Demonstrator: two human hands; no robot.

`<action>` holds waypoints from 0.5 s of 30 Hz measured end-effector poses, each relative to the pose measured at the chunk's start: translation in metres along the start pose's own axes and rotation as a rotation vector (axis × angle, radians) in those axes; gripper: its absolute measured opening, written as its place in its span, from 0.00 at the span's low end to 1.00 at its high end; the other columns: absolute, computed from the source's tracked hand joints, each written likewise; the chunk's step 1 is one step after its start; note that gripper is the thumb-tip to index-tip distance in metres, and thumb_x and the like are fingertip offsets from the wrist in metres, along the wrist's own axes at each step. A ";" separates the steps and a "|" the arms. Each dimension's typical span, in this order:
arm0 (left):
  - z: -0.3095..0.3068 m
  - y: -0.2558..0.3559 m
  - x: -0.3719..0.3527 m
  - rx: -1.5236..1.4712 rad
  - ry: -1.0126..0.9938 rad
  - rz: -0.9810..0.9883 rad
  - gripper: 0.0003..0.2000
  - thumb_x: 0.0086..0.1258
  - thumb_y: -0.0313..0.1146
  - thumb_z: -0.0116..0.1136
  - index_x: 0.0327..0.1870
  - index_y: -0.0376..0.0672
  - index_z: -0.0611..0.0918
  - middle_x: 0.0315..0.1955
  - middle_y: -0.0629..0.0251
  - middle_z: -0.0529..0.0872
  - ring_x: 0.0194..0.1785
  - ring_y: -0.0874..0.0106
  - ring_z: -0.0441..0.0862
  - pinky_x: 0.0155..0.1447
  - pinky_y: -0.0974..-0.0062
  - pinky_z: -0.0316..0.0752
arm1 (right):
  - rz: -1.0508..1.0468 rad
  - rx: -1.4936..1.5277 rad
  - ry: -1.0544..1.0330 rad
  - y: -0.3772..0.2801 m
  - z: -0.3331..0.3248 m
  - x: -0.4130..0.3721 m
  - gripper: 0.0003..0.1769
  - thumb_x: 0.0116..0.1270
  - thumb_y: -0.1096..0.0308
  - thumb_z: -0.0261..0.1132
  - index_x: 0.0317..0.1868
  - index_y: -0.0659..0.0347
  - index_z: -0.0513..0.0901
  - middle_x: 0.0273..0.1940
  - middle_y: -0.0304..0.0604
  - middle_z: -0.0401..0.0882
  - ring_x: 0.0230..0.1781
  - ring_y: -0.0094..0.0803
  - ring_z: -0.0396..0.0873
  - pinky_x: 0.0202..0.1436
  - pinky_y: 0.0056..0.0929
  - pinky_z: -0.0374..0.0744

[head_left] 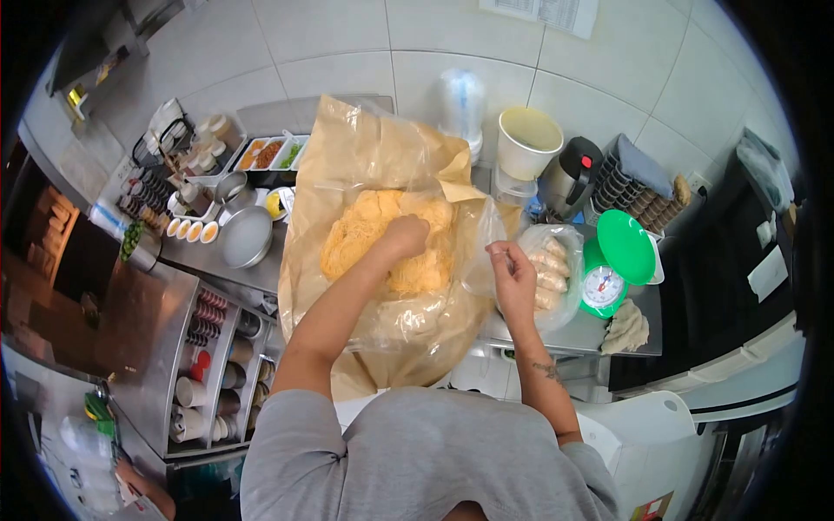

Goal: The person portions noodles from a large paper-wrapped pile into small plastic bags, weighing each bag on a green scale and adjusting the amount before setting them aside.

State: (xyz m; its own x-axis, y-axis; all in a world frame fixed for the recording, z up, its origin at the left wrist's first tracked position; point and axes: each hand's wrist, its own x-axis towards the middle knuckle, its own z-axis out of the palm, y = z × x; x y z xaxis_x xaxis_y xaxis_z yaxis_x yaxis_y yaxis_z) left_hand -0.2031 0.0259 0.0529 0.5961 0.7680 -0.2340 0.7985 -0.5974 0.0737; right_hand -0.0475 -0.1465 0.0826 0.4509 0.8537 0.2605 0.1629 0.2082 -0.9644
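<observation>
Yellow noodles [356, 239] lie in a heap on clear plastic over a large sheet of brown paper [304, 217]. Over the middle of the heap is my left hand [407, 236], its fingers curled down onto the noodles; the fingertips are hidden. To the right of the paper, my right hand [512, 265] pinches the edge of a small clear plastic bag [488, 252], which hangs beside it. Just right of that hand sits a larger clear bag [552, 269] holding several wrapped portions.
A green scale [603, 288] and a cloth [625, 328] stand at the right. Behind are a white bucket [530, 130] and a thermos [571, 178]. At the left are a metal bowl [246, 237], halved eggs [195, 231] and topping trays [269, 154]. Another person's arm [145, 488] shows lower left.
</observation>
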 end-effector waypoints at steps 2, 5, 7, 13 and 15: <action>-0.030 -0.003 -0.009 -0.140 0.093 0.020 0.11 0.55 0.30 0.55 0.39 0.41 0.80 0.46 0.52 0.78 0.48 0.53 0.77 0.49 0.62 0.72 | -0.108 -0.095 -0.038 0.022 -0.001 0.005 0.08 0.63 0.68 0.60 0.40 0.61 0.79 0.26 0.36 0.77 0.22 0.17 0.69 0.26 0.18 0.67; -0.086 -0.004 -0.039 -0.273 0.263 0.059 0.08 0.55 0.28 0.55 0.34 0.37 0.79 0.42 0.51 0.78 0.45 0.55 0.77 0.46 0.62 0.72 | -0.125 -0.365 -0.220 0.025 0.003 0.022 0.15 0.60 0.65 0.61 0.47 0.59 0.79 0.28 0.45 0.80 0.26 0.28 0.77 0.32 0.26 0.74; -0.109 -0.005 -0.050 -0.291 0.428 0.124 0.06 0.56 0.27 0.55 0.33 0.36 0.78 0.38 0.52 0.78 0.42 0.56 0.77 0.45 0.63 0.71 | -0.014 -0.456 -0.370 0.030 0.013 0.053 0.21 0.57 0.63 0.62 0.52 0.59 0.77 0.30 0.51 0.81 0.31 0.36 0.80 0.37 0.31 0.76; -0.178 -0.004 -0.066 -0.333 0.721 0.245 0.05 0.59 0.28 0.55 0.32 0.36 0.77 0.31 0.58 0.77 0.36 0.62 0.75 0.43 0.69 0.71 | -0.136 -0.621 -0.168 0.059 0.030 0.161 0.29 0.57 0.61 0.63 0.58 0.63 0.71 0.45 0.60 0.77 0.48 0.47 0.77 0.52 0.35 0.74; -0.198 -0.005 -0.073 -0.354 0.766 0.280 0.05 0.60 0.28 0.55 0.33 0.36 0.78 0.30 0.60 0.77 0.35 0.65 0.75 0.43 0.70 0.71 | -0.144 -0.579 -0.213 0.056 0.029 0.167 0.30 0.57 0.58 0.64 0.58 0.65 0.71 0.48 0.60 0.76 0.51 0.49 0.75 0.54 0.35 0.72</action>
State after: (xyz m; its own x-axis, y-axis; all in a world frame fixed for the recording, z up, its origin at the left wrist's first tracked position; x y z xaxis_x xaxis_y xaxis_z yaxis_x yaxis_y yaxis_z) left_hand -0.2345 0.0186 0.2611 0.5645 0.6235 0.5409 0.5182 -0.7778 0.3557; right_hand 0.0117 0.0220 0.0704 0.2140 0.9252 0.3134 0.6845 0.0869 -0.7238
